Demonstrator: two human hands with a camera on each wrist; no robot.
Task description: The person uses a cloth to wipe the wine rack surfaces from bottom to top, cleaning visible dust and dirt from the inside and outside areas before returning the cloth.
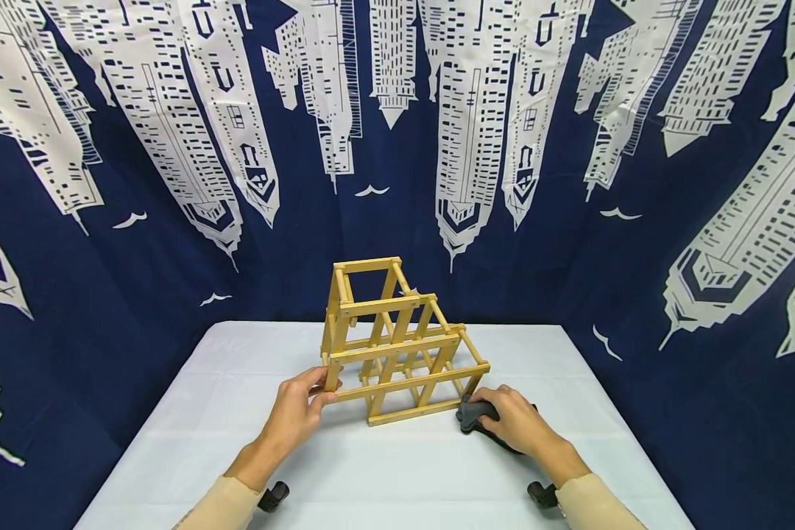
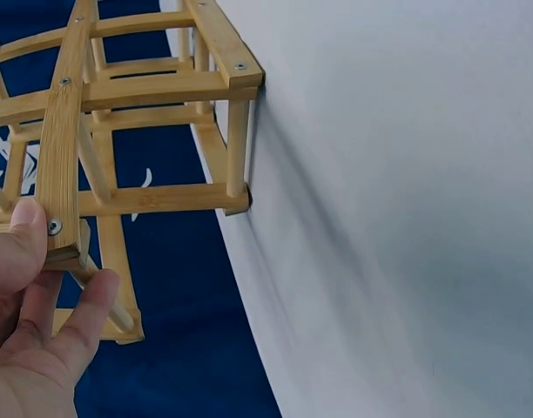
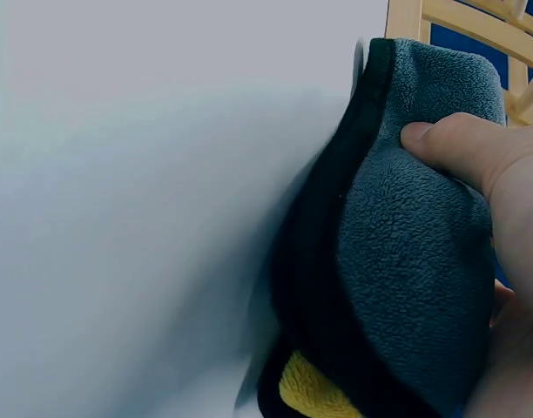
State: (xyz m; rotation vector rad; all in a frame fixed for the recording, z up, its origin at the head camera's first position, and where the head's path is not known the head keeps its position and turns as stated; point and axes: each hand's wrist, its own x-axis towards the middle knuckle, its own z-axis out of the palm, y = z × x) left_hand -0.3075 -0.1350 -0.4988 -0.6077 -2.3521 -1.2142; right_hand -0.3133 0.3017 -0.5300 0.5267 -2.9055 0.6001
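A stepped wooden rack (image 1: 397, 346) of slats and round dowels stands on the white table, its left side raised and its base tilted. My left hand (image 1: 298, 401) grips the rack's lower left corner, the thumb on a slat beside a screw (image 2: 55, 226) and the fingers behind it. At the rack's lower right end, my right hand (image 1: 513, 419) holds a folded grey cloth (image 3: 414, 252) with a black border. A yellow underside (image 3: 314, 387) peeks out at the cloth's lower fold. The right thumb presses into the cloth; most of the other right fingers are hidden.
The white table (image 1: 397, 478) has its back edge just behind the rack. A dark blue curtain (image 1: 397, 235) printed with white upside-down buildings hangs behind and at both sides. Black wrist devices show at the left wrist (image 1: 274, 497) and right wrist (image 1: 543, 495).
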